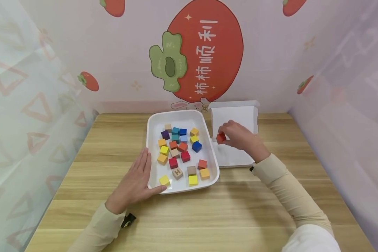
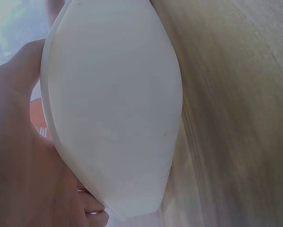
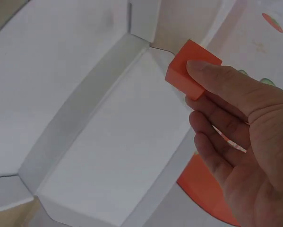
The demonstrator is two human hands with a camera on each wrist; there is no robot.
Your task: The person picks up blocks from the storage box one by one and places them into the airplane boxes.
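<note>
My right hand (image 1: 237,135) pinches an orange-red wooden cube (image 1: 221,138) between thumb and fingers, above an open white cardboard box (image 1: 234,157). In the right wrist view the thumb presses one face of the cube (image 3: 191,68), with the box's inner panels (image 3: 117,127) behind it. My left hand (image 1: 133,180) rests against the near left corner of a white tray (image 1: 212,175), its fingers straight along the side and its thumb over the front rim. Several coloured cubes (image 1: 182,147) lie in the tray. The left wrist view shows mostly the tray's outer wall (image 2: 113,104).
Box and tray stand side by side on a wooden table (image 1: 119,140), the box on the right with its lid (image 1: 234,113) raised at the back. A printed curtain (image 1: 129,45) closes off the rear, and similar cloth hangs at both sides.
</note>
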